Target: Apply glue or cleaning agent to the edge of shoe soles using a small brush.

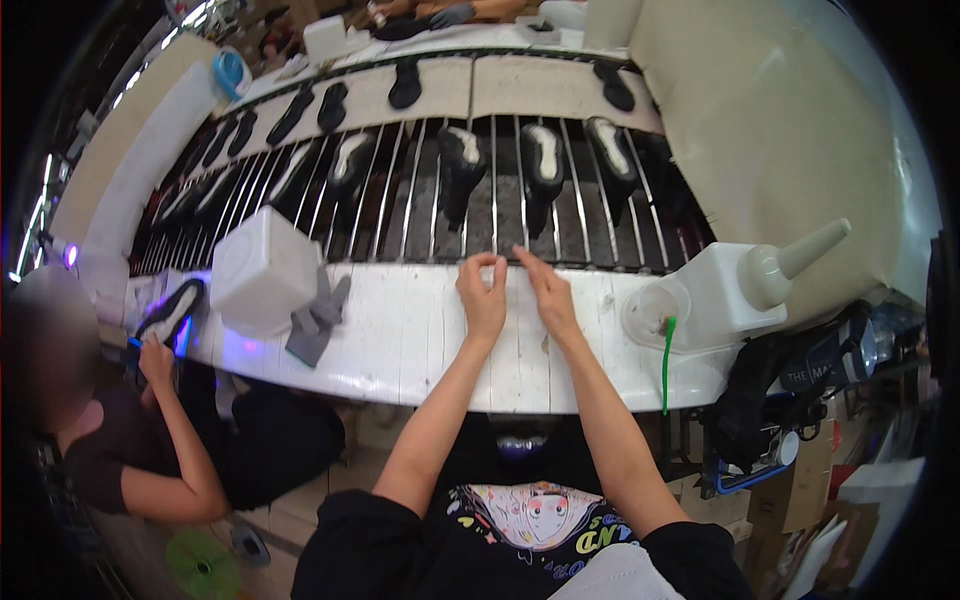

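Note:
My left hand (484,297) and my right hand (547,292) are close together over the far edge of the white table (420,340), a small gap between them. The left fingers are bent, the thumb apart from them, and I see nothing in that hand. On the right the fingers reach forward, nearly straight, also without anything in them. Just beyond, a conveyor of metal rods (405,215) carries black shoes with pale soles turned up. Nearest to my hands are one shoe (541,170) straight ahead and another (461,170) left of it.
A white nozzle bottle (715,290) and a clear cup (655,312) with a green stick (667,365) stand right. To the left are a white jug (262,270) and grey gloves (318,318). Further left, a person holds a shoe (170,312). More black shoes (405,85) occupy the far belt.

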The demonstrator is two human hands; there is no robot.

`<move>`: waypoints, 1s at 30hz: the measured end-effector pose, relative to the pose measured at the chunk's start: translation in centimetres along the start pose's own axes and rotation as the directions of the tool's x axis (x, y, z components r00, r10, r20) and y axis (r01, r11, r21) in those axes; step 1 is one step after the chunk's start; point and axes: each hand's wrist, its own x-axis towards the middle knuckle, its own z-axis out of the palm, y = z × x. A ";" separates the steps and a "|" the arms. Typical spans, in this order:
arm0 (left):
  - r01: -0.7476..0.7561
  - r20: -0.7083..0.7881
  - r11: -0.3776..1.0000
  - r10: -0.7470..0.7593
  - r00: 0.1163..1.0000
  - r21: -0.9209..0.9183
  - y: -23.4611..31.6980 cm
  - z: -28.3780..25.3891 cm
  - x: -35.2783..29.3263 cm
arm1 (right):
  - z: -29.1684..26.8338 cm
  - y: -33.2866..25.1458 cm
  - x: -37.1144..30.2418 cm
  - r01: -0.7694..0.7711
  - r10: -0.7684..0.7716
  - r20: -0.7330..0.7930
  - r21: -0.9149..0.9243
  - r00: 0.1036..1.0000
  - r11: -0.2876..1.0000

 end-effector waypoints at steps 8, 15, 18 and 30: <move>0.116 0.065 0.987 -0.124 0.990 0.114 -2.3 -1.4 0.2 | 1.9 0.5 0.1 0.067 -0.042 0.123 -0.210 0.992 0.975; 0.050 0.125 0.996 -0.059 0.990 0.078 -2.2 -0.3 0.2 | 1.2 0.3 -0.2 0.045 -0.041 0.025 -0.212 0.999 0.976; 0.020 0.109 0.997 -0.028 0.994 0.079 -2.6 -0.4 0.3 | 1.0 0.0 -0.1 0.026 -0.024 0.012 -0.197 1.000 0.980; -0.019 -0.015 0.984 0.022 1.000 0.176 -3.6 -0.9 0.4 | 1.8 0.5 0.1 -0.010 0.019 0.053 -0.169 0.998 0.986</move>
